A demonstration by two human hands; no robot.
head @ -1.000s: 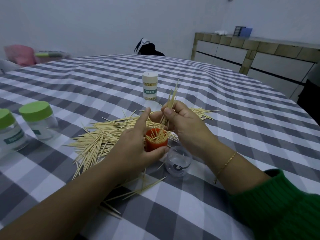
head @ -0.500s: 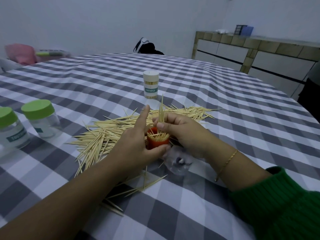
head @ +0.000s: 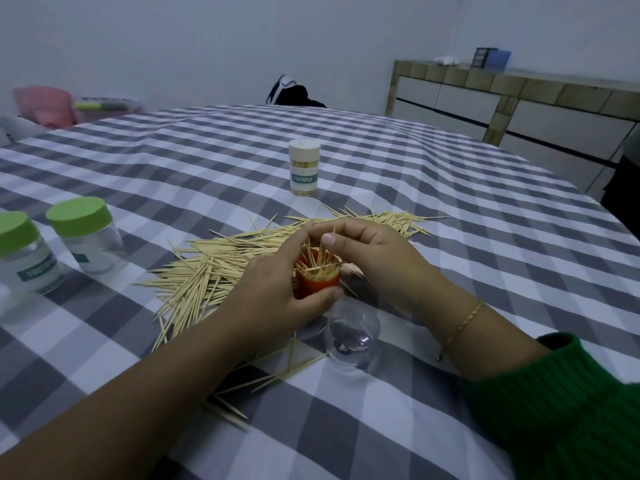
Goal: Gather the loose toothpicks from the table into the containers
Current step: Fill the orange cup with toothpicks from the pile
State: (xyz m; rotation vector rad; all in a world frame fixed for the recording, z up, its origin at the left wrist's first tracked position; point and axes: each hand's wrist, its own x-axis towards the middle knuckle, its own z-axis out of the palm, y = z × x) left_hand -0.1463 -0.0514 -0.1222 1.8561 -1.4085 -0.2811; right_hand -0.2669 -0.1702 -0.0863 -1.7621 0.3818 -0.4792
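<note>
My left hand (head: pixel 273 289) grips a small orange container (head: pixel 317 284) that stands on the checked table (head: pixel 450 220), nearly full of upright toothpicks. My right hand (head: pixel 374 258) is right above its mouth, thumb and fingers pinching the tops of a few toothpicks that stick up from it. A big pile of loose toothpicks (head: pixel 214 268) spreads to the left of and behind the container, and a few more toothpicks (head: pixel 277 372) lie near my left forearm. A clear lid (head: pixel 351 336) lies just in front of the container.
A white-capped tube labelled TOOTHPICK (head: pixel 304 168) stands behind the pile. Two clear jars with green lids (head: pixel 83 233) (head: pixel 22 254) stand at the left. A tiled counter (head: pixel 519 98) runs along the right wall; a dark bag (head: pixel 294 95) sits past the table's far edge.
My right hand has come down with the bundle of toothpicks, which has slid into the orange container. My left hand has stayed around the container.
</note>
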